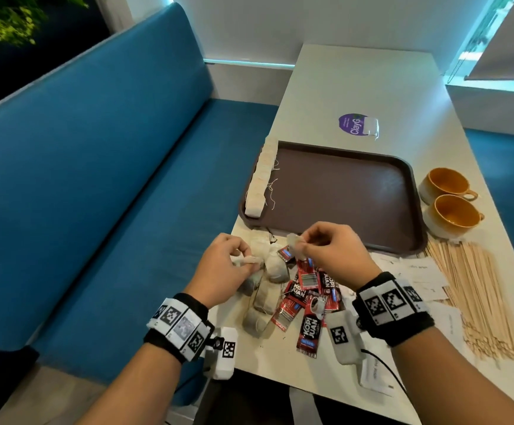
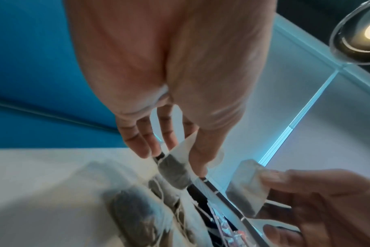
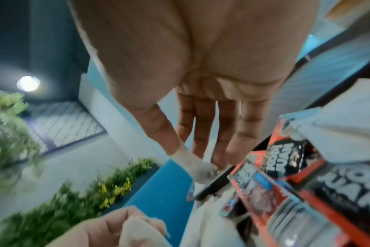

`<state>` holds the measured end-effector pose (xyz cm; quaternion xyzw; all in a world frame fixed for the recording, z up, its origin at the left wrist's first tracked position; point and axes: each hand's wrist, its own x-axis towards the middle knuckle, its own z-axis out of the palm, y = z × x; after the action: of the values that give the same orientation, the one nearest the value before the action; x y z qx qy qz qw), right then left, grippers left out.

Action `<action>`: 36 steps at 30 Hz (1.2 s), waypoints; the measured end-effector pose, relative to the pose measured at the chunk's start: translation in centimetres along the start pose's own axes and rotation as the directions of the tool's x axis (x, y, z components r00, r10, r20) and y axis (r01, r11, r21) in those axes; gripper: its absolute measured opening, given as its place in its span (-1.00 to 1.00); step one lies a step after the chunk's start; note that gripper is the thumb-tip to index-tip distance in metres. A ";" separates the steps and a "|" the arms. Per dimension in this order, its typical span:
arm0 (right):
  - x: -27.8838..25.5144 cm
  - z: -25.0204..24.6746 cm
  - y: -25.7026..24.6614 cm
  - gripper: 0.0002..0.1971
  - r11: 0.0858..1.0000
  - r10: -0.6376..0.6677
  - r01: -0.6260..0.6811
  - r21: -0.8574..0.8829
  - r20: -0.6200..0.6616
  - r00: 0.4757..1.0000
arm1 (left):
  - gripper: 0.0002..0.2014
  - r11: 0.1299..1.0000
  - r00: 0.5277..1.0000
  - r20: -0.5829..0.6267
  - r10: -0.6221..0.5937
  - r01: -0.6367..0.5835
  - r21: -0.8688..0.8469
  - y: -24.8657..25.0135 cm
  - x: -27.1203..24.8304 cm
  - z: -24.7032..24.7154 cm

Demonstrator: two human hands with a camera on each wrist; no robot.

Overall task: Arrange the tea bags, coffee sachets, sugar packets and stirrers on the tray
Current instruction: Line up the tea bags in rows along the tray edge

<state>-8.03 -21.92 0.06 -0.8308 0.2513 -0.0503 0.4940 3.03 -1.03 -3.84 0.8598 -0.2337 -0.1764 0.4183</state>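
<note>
A: Start with the big things. What's where?

B: A white desk (image 1: pixel 357 96) runs beside a blue bench seat (image 1: pixel 102 167). On it sits the brown tray (image 1: pixel 403 179), with a row of tea bags (image 1: pixel 260 179) stood along its left edge and the rest of its floor bare. Two orange cups (image 1: pixel 450 204) stand just right of the tray, and a spread of wooden stirrers (image 1: pixel 479 299) lies near them, off the tray.

A: And the loose stock?

B: In a heap at the near edge of the tray: more tea bags (image 1: pixel 264 299) on the left, red coffee sachets (image 1: pixel 307 296) beside them, some overlapping. White sugar packets (image 1: pixel 424 271) lie flat between the sachets and the stirrers.

A: The hands?

B: Both are raised over the heap. The left hand (image 1: pixel 225 268) pinches one tea bag (image 2: pixel 175 170) between thumb and fingers (image 2: pixel 137 142). The right hand (image 1: pixel 329 256) pinches another tea bag (image 1: pixel 294 242) the same way, the remaining fingers loosely curled.

A: How will those bags handle?

B: I'd judge them very light, soft and easily crushed or torn, with trailing strings that could snag neighbours. Best held by the paper edge, not the filled middle, and set upright against the row.
</note>
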 end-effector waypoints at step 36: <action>-7.6 1.2 3.4 -0.94 0.855 0.158 -0.172 0.490 0.070 0.985 | -0.78 0.971 0.996 0.050 -0.074 0.060 0.232 0.3 -6.9 1.7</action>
<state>-15.49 -18.70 -2.14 -0.6528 0.2936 -0.0593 0.6958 -3.66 1.53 -3.87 0.9043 -0.2355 -0.1871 0.3028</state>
